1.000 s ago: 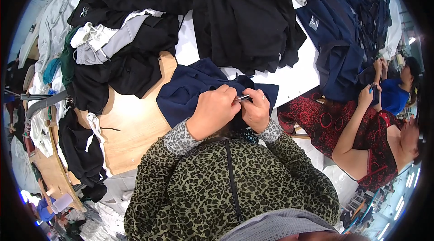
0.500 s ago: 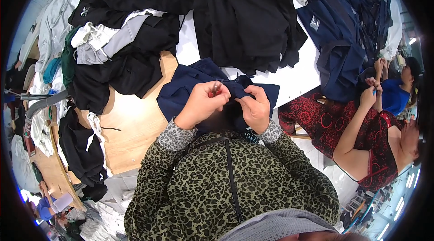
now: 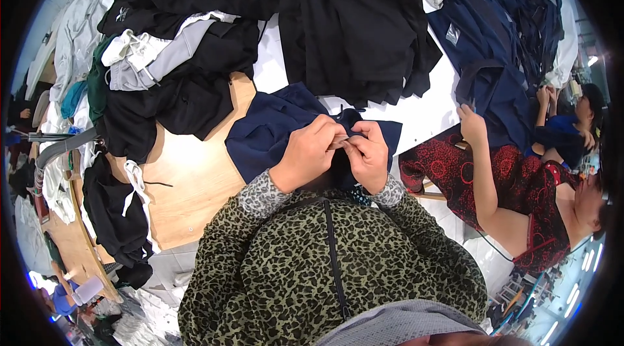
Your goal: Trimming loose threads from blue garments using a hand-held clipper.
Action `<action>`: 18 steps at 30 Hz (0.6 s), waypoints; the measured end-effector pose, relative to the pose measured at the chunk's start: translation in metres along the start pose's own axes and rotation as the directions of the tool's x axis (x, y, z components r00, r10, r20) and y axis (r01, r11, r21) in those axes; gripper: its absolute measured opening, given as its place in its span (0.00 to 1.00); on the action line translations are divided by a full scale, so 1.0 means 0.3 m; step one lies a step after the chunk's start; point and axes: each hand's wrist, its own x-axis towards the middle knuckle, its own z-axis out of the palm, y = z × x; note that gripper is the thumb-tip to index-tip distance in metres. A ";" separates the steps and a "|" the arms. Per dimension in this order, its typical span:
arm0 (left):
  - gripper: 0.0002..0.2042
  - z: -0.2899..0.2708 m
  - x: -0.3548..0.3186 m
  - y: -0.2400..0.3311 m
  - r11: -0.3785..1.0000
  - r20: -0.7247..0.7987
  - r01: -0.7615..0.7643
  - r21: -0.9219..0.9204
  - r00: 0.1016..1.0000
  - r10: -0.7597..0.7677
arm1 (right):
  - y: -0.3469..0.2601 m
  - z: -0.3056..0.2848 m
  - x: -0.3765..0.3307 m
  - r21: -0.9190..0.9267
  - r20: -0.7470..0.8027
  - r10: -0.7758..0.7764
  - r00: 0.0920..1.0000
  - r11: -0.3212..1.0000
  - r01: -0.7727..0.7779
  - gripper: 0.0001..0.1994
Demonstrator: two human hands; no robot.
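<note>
A navy garment (image 3: 266, 125) lies bunched on the table in front of me, with a dark cord loop (image 3: 348, 111) at its far edge. My right hand (image 3: 369, 161) pinches the garment between thumb and fingers. Close against it, my left hand (image 3: 311, 154) is closed, its fingertips meeting the right thumb at the cloth. A bit of metal shows between the fingertips; the rest of the small red-and-metal thread snips is hidden in my left hand. The fold being handled is largely covered by my fingers.
Black garments (image 3: 351, 27) are stacked beyond my hands. More black, white and grey clothes (image 3: 188, 99) pile up at the left on the wooden tabletop (image 3: 188, 183). At the right, a person in a red-and-black patterned outfit (image 3: 448, 170) handles navy garments (image 3: 487, 86).
My left hand has turned and moved right, its fingertips now at the right hand's. The snips, visible before, are mostly hidden. The person at right has reached an arm toward the navy pile.
</note>
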 end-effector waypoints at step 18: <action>0.08 -0.007 0.021 -0.016 0.989 0.037 0.084 -0.124 0.996 -0.080 | 0.029 0.003 0.003 0.268 0.088 0.153 0.984 0.948 -0.171 0.04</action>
